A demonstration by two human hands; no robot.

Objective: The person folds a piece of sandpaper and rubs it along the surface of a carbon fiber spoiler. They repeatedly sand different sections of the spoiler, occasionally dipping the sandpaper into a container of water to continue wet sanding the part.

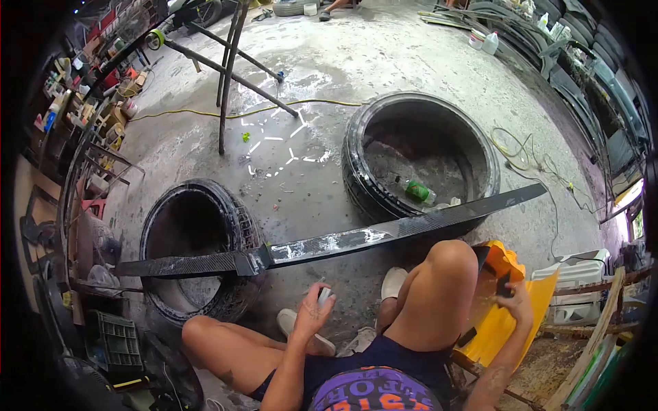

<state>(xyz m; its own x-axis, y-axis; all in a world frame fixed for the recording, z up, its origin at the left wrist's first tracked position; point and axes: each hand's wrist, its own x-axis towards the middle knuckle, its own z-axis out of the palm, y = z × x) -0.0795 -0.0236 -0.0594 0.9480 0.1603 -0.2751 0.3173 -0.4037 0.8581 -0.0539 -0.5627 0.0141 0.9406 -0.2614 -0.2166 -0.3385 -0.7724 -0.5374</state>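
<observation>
My left hand [316, 309] is closed round a small whitish-grey object in front of my lap. On the right, my right hand [513, 301] grips a small dark piece, above a yellow sheet [524, 322] beside my thigh. A long black carbon-patterned part [336, 244] lies across two tires, in front of my knees, touched by neither hand. Wet, shiny patches show on its surface. The left tire [199, 205] stands under its left end, and the right tire [356, 164] holds up its right side.
Inside the right tire lies a green bottle [419, 192]. A metal stand [229, 75] rises behind. A yellow cable [301, 103] crosses the floor. Cluttered shelves line the left, a green crate [120, 342] sits lower left, and a white plastic stool [582, 274] stands right. A person's foot shows at the top.
</observation>
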